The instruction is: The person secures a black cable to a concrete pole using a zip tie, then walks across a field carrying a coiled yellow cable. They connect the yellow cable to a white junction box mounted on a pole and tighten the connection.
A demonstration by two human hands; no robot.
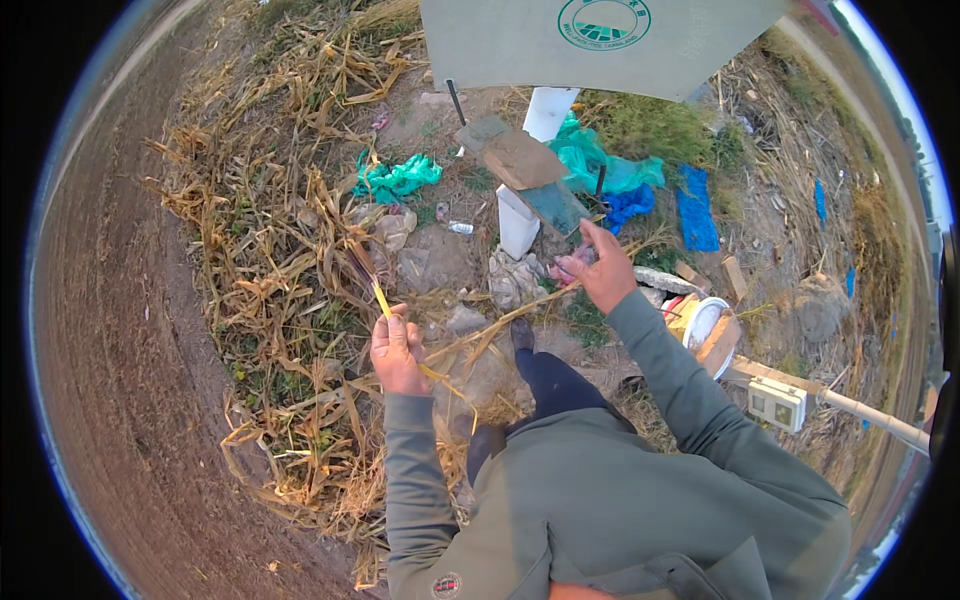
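Observation:
My left hand (pixel 398 355) grips a slender yellow stick-like item (pixel 381 298) with a dark, streaky top; what it is exactly is unclear. A long dry stalk (pixel 500 325) runs diagonally from near that hand toward my right. My right hand (pixel 605 268) is raised at the lower edge of a weathered board (pixel 553 208), thumb and forefinger apart; whether it touches the board is unclear. The board, partly covered by a brown piece (pixel 515 158), lies tilted over a white post (pixel 517 222). Crumpled pink material (pixel 562 271) shows behind my right hand.
A large grey sign (pixel 590 70) stands ahead. Dry corn stalks (pixel 280 200) cover my left, beside tilled soil (pixel 130 370). Green plastic (pixel 395 180), blue sheeting (pixel 698 210) and rubble (pixel 468 320) lie around. A white bucket (pixel 712 318) and pole-mounted box (pixel 777 402) are at right.

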